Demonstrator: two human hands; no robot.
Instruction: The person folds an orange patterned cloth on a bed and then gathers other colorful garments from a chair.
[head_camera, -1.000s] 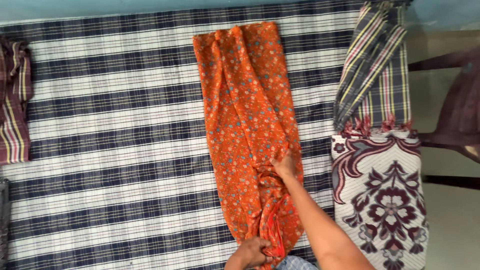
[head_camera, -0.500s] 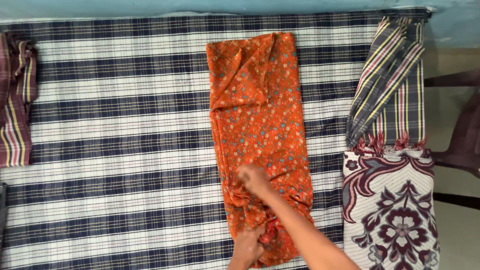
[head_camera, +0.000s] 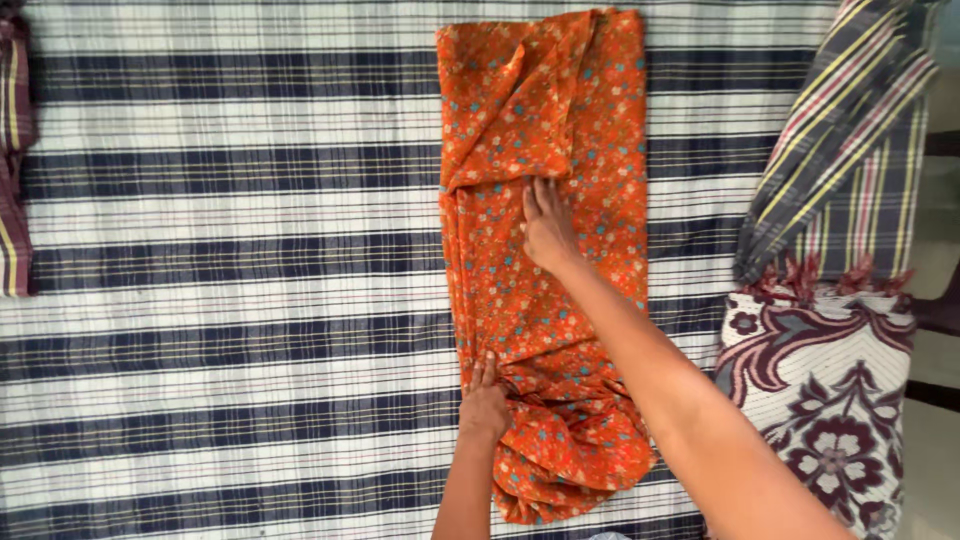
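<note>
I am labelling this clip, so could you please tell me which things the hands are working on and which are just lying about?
In hand:
orange floral cloth, pressed flat by the right hand and held at its left edge by the left hand

Lying about:
checked sheet underneath
plaid cloth at right
maroon floral cloth below it
striped cloth at far left

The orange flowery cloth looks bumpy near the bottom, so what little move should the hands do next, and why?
Probably slide the right hand down the orange floral cloth toward the bunched lower end, while the left hand pins its edge; wrinkles gather there.
</note>
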